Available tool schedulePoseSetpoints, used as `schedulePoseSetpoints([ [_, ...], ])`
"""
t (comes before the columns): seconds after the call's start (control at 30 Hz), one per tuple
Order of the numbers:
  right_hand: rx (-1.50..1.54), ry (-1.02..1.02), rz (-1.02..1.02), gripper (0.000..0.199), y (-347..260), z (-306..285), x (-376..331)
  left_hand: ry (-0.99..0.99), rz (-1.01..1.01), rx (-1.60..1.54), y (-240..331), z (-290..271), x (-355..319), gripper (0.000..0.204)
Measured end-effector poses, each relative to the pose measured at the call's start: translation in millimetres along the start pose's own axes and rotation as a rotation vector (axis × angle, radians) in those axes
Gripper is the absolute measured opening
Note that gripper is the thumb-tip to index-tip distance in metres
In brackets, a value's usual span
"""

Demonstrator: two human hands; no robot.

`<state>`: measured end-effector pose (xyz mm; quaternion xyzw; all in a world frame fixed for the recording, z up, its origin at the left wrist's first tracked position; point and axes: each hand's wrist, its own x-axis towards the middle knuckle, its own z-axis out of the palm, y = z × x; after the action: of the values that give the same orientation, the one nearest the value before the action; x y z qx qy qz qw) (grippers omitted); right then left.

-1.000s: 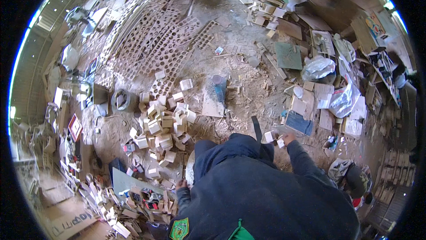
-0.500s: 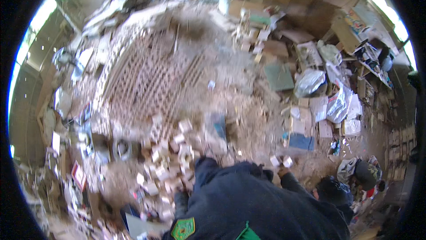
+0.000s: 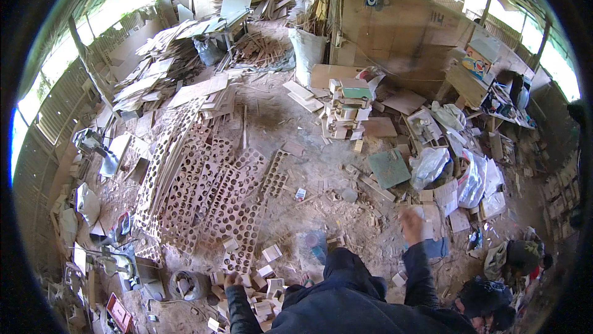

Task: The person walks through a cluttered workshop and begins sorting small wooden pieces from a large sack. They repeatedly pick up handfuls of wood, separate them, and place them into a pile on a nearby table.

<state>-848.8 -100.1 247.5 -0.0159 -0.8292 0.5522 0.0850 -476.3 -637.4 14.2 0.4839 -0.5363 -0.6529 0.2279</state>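
The left hand (image 3: 233, 279) was beside pale wooden blocks (image 3: 263, 308) heaped on the floor (image 3: 336, 170). The right hand (image 3: 411, 226), blurred, was near a blue panel (image 3: 438, 248); whether either was open or closed could not be told.

Left wall gap (image 3: 136, 25): strong daylight is pouring in and burning out to white, with greenish traces showing.
Right wall gap (image 3: 559, 71): a second glare is entering, leaving the nearby post (image 3: 542, 43) standing dark against it.
Floor (image 3: 321, 173): soft, middling light is spreading over it; shadows are lying faint, without hard edges.
Perforated boards (image 3: 210, 192): their holes are reading fairly crisply.
Plastic bag (image 3: 430, 168): its pale folds are catching highlights.
Jacket (image 3: 370, 310): the dark cloth is swallowing most detail.
Right hand (image 3: 412, 226): its outline is blurring.
Fisheye rim: straight edges are bowing, a blue fringe is tinting the left side, and black is filling the corners.
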Motion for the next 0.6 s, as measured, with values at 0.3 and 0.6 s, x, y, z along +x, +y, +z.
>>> schedulePoseSetpoints([
  [0.3, 0.716, -0.509, -1.265, 0.033, -378, -98, 52, -0.112, -0.392, -0.555, 140, 188, 108, 0.018],
  [0.6, 0.623, -0.922, -1.466, 0.031, -399, 0, 227, -0.301, -0.170, 0.457, 80, 322, 195, 0.022],
])
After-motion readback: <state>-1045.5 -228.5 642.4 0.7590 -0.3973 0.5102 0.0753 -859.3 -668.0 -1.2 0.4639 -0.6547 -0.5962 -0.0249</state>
